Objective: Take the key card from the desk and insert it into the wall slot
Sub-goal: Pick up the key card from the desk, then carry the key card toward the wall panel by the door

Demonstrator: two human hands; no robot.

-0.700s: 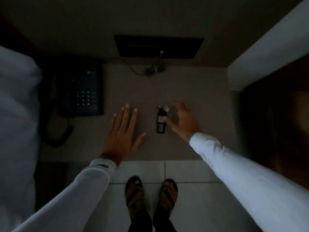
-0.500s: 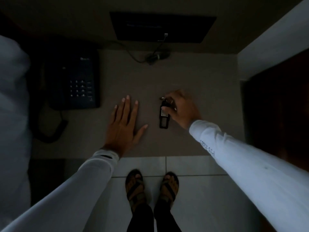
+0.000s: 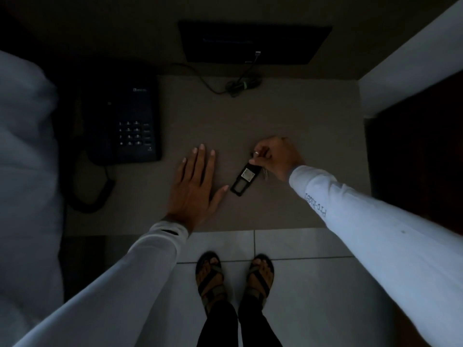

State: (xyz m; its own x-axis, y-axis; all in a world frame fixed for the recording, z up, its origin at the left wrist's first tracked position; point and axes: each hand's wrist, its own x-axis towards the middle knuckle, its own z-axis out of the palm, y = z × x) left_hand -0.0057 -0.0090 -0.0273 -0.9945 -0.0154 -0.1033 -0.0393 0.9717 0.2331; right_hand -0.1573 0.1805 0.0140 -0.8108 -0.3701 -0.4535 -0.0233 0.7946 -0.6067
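Key card point(image 3: 245, 179) lies tilted on the worktop point(image 3: 288, 116), its far end pinched by the right hand point(image 3: 274, 156) — the pick-up step, judging by that grip. Left hand point(image 3: 194, 186) rests flat and released just beside it; the lift comes next — no wall slot is identifiable yet.

Right hand point(image 3: 276, 156) now closed on the top end of the key card point(image 3: 245, 179), no longer open above it, card swung from straight to slanted, lower end toward the left thumb
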